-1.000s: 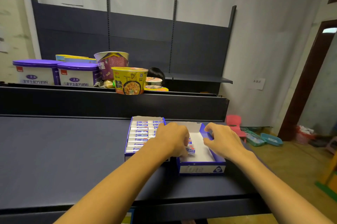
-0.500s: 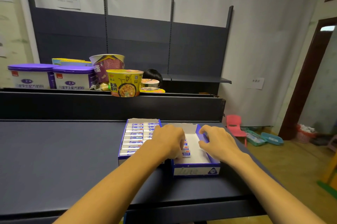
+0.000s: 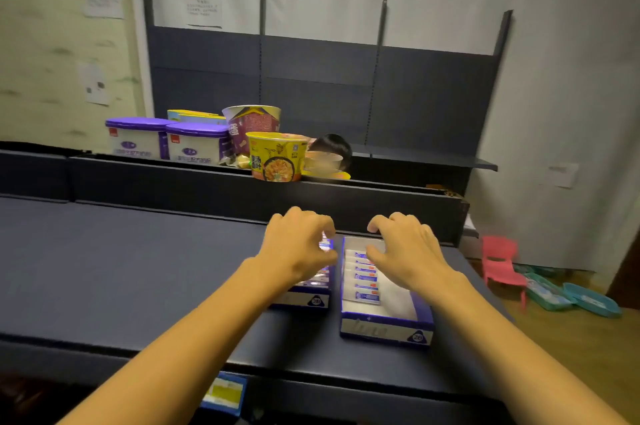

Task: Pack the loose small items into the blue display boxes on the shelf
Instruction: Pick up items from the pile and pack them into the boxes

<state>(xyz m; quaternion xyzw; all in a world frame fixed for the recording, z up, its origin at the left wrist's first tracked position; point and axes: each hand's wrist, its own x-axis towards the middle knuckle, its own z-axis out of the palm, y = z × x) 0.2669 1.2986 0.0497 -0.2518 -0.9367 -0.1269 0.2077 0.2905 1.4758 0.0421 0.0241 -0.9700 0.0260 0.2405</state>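
Note:
Two blue display boxes sit side by side on the dark shelf (image 3: 138, 268). My left hand (image 3: 298, 246) hovers over the left box (image 3: 304, 300) and hides most of it. Its curled fingers and thumb pinch a small white-and-blue item (image 3: 325, 243). The right box (image 3: 384, 327) holds a row of several small items (image 3: 363, 277) along its left side; the rest of its white floor is bare. My right hand (image 3: 407, 251) is spread over the back of this box, fingers loosely curved, with nothing visibly in it.
A raised dark ledge (image 3: 207, 185) runs behind the boxes. Beyond it stand two purple-lidded tubs (image 3: 169, 142), a purple cup (image 3: 252, 126) and a yellow noodle bowl (image 3: 277, 158). A red plastic chair (image 3: 502, 262) and teal trays (image 3: 575, 296) lie on the floor at right.
My left hand has left the right box and now sits over the left box, pinching a small item. My right hand has moved in over the right box's back. The camera has shifted.

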